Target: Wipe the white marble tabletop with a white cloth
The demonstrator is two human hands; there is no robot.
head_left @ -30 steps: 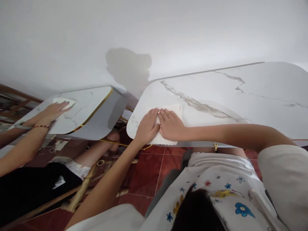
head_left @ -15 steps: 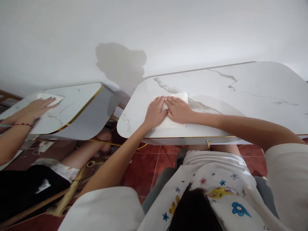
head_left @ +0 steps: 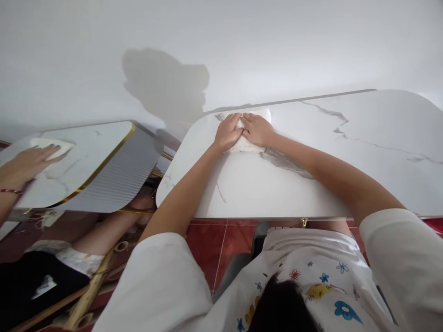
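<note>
A folded white cloth lies on the white marble-patterned tabletop, close to its back edge by the wall. My left hand is flat on the cloth's left part, fingers stretched out and pointing away from me. Flat on the cloth's middle and right part rests my right hand, its fingers extended toward the left hand. The two hands meet at the fingertips and thumbs. Parts of the cloth show behind, between and in front of them.
At the left, another person's hand rests on a white cloth on a second marble-patterned table with gold trim. A small gold knob is on the near side of my table. A white wall stands behind.
Both my hands and the cloth under them have moved away from me, toward the wall. The other person's hand and cloth appear further left. The camera view has shifted slightly.
</note>
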